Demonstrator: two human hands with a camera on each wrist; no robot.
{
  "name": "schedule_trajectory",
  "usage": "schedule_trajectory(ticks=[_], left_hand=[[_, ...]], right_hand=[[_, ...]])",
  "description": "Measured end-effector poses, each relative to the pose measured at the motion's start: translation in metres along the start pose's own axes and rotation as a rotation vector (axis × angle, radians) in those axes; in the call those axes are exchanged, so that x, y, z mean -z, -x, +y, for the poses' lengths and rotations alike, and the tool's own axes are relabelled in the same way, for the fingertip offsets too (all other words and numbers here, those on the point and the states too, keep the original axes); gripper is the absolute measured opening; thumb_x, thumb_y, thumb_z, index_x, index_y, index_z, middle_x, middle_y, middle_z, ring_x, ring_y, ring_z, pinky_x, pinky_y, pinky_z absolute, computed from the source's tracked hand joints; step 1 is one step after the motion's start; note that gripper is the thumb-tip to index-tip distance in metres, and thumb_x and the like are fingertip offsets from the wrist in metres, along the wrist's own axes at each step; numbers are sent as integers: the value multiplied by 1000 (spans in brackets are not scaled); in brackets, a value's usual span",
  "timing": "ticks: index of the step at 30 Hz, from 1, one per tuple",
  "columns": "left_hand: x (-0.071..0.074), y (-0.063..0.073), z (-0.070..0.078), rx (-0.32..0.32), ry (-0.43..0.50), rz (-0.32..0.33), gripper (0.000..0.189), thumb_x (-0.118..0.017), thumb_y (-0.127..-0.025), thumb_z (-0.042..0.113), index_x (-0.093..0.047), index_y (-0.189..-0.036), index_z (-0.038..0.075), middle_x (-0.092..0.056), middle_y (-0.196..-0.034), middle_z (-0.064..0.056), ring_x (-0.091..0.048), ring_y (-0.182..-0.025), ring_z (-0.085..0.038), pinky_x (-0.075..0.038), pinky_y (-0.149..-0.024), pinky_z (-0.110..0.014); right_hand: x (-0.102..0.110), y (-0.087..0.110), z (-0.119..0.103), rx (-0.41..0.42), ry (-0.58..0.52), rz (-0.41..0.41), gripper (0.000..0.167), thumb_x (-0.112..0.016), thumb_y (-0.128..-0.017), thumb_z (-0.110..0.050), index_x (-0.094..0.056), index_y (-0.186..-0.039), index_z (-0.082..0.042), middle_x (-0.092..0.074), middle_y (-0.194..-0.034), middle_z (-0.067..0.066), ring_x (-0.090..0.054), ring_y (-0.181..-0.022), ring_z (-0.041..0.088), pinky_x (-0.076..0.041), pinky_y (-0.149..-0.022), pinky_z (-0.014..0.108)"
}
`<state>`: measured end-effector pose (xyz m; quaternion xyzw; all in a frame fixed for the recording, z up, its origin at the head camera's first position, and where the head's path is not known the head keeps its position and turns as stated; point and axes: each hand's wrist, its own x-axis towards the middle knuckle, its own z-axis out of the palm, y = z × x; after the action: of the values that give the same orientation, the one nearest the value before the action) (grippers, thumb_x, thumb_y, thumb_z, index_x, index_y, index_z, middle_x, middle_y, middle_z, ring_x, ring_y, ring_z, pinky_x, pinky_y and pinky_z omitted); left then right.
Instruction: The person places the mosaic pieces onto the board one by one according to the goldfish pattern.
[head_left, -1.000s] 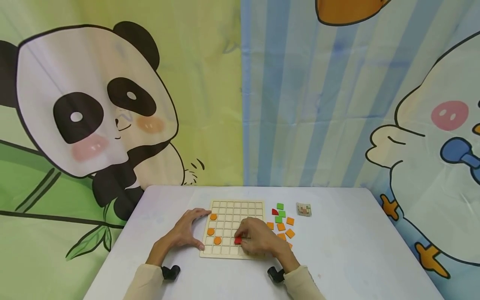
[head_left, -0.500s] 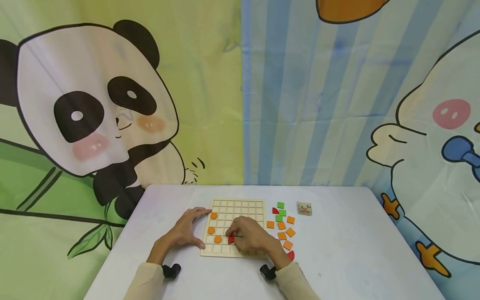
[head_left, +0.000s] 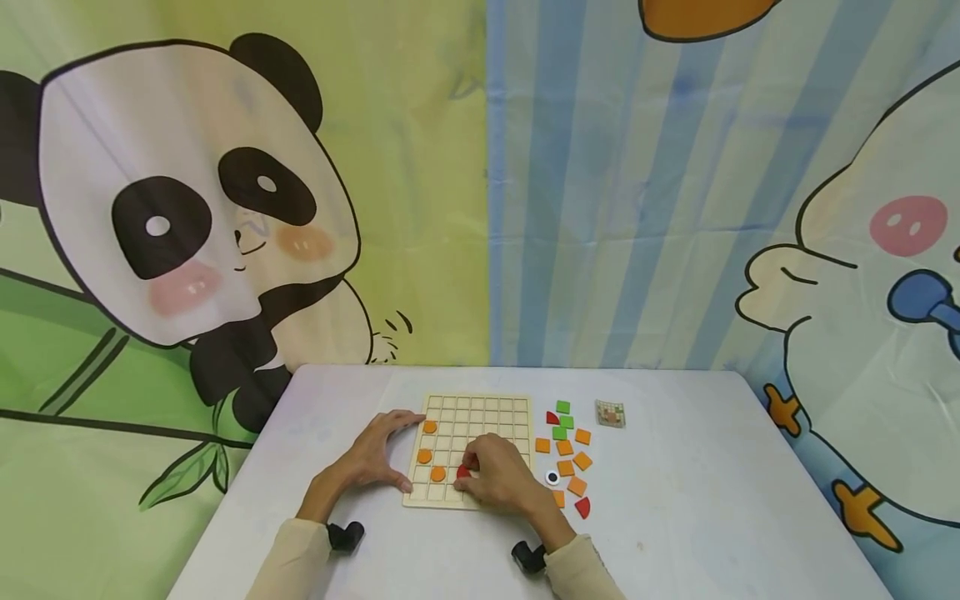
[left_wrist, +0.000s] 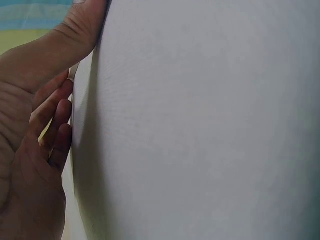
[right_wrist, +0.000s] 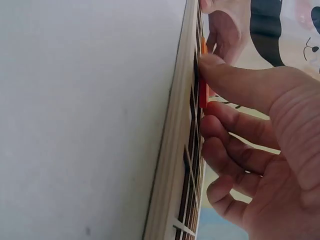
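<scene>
A wooden grid board (head_left: 480, 403) lies on the white table, with three orange round pieces (head_left: 438, 473) in squares on its left side. My left hand (head_left: 369, 452) rests along the board's left edge, thumb near the front corner and fingers spread farther back. In the left wrist view, that hand's thumb (left_wrist: 75, 40) touches the edge. My right hand (head_left: 501, 473) is over the board's lower middle and holds a red piece (head_left: 462, 472), rounded on one side, low over the squares. In the right wrist view, the thumb lies against the red piece (right_wrist: 203, 92), with fingertips close to its end.
Right of the board lie several orange squares (head_left: 565, 447), three green squares (head_left: 560, 433), two red quarter-circle pieces (head_left: 582, 507) and a white disc with a black centre (head_left: 552, 477). A small patterned card (head_left: 611, 413) is farther right. Printed curtains stand behind the table.
My right hand has carried the red piece left across the board and turned it, uncovering pieces on the right, such as the white disc. My left hand stays at the board's edge.
</scene>
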<state>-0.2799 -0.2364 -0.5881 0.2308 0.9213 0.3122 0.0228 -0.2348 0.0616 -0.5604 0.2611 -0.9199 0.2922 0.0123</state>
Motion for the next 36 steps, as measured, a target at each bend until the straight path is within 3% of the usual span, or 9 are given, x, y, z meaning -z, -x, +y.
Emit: schedule_trajectory(ticks=[6,12,19,28,36], left_hand=[[0,-2,0,-3,-8,-5,128,-110,-47,50,-57,-158,17,-58,-159,-11,-53,-141,-36,-44,-121,-67],[0,-1,1,-8,-4,-11,128,-110,-47,51,-57,-158,16,-58,-159,-12,-53,-140,-37,-44,-120,-67],[0,1,1,0,4,-5,128,-110,-47,50,-57,-158,16,-58,-159,-11,-53,-141,-37,-43,-121,-68],[-2,-1,-1,3,8,-4,129,-110,-46,50,-57,-159,17,-58,-159,-10,-52,-141,-36,-43,-122,-67],[-1,-4,0,5,6,-2,128,-110,-47,50,-57,-159,16,-59,-158,-11,-52,-142,-38,-43,-122,-69]], right_hand=[[-4,-1,-1,24,-58,-22,16,-90,-89,-20,-85,-103,-12,-73,-94,-5,-58,-87,6,-51,-81,23],[-6,-1,1,42,-95,-38,21,-87,-90,-18,-86,-111,-14,-77,-104,-6,-63,-97,7,-55,-92,30],[-10,0,5,50,-90,-17,16,-87,-93,-26,-85,-106,-17,-77,-102,-7,-63,-96,6,-55,-91,30],[-8,-5,1,63,14,4,8,-87,-91,-24,-86,-95,-16,-69,-86,-9,-52,-82,3,-48,-77,21],[-6,-5,3,37,-26,1,10,-89,-92,-25,-85,-96,-17,-70,-89,-11,-54,-84,2,-50,-79,22]])
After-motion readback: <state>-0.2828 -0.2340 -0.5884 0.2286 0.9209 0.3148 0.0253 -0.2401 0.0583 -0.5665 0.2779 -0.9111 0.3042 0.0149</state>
